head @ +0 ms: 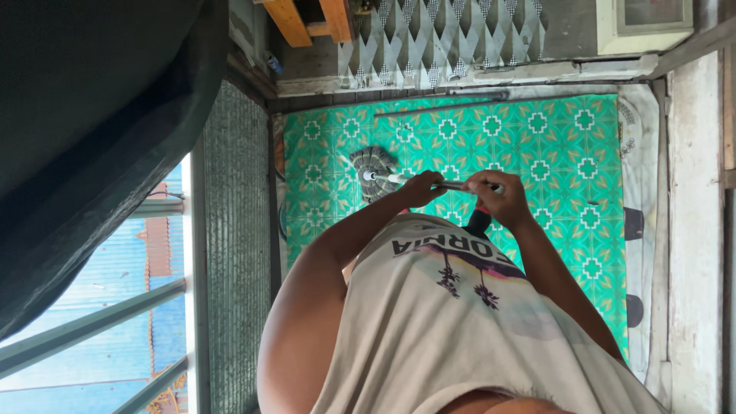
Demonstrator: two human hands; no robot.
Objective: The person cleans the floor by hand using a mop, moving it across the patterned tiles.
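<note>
Both hands are closed around a thin metal pole (452,185), gripping it side by side: the left hand (423,188) sits nearer the mop end, its fingers curled fully round the shaft, and the right hand (498,198) clasps the upper part just beside it, knuckles bunched. The pole is pale and shiny and runs out from the fists to a round mop head (373,170), a flat disc of grey and yellowish strands fanning from a white hub. The head rests on the floor mat (552,146), near the mat's edge. The mat is smooth sheet vinyl, bright green, printed with a repeating pattern of white crosses and tan leaves. Below the right hand a dark, red-and-black piece (478,222) shows, half hidden by the person's beige shirt (460,330), and what it is cannot be made out. The fists hide the stretch of pole between them, and its top end is hard to see. Beyond the mat stands a wall panel (445,38) with a grey and white diamond pattern. To one side are a ribbed mesh screen (238,230) and grey window bars (100,322), and a dark, blurred shape (84,130) fills that corner.
</note>
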